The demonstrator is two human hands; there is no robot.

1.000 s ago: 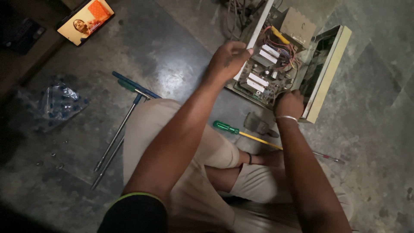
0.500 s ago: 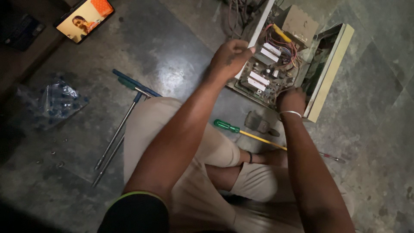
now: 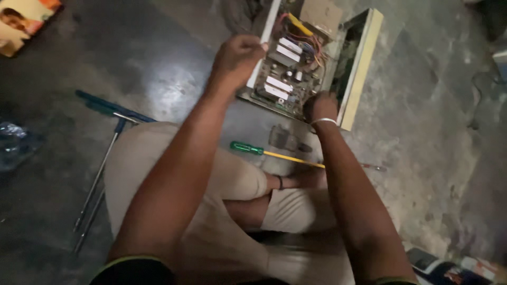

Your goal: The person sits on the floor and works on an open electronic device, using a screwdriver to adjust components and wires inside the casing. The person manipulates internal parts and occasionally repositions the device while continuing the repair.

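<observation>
- The left hand (image 3: 240,55) is curled shut, knuckles up, at the left edge of an opened electronics chassis (image 3: 364,63); its fingertips pinch the cream-coloured left side rail, though what exactly sits between them is hidden.
- The right hand (image 3: 319,105) rests at the near right corner of the chassis, fingers bent down over the edge of the circuit board (image 3: 282,79); whether it grips anything cannot be told. A thin metal bangle (image 3: 323,121) circles that wrist.
- The circuit board lies inside the chassis on the floor ahead of the person's knees, carrying white rectangular blocks and a tangle of coloured wires (image 3: 309,39).
- Just before the chassis, a small grey metal part (image 3: 282,138) lies on the concrete floor (image 3: 422,132).
- Beside it, a green-handled screwdriver (image 3: 247,148) with a yellow shaft lies across, near the crossed legs.
- Well to the left, a long T-handle wrench (image 3: 100,169) with a blue grip lies on the floor.
- Clear plastic bag (image 3: 13,145) at the far left edge.
</observation>
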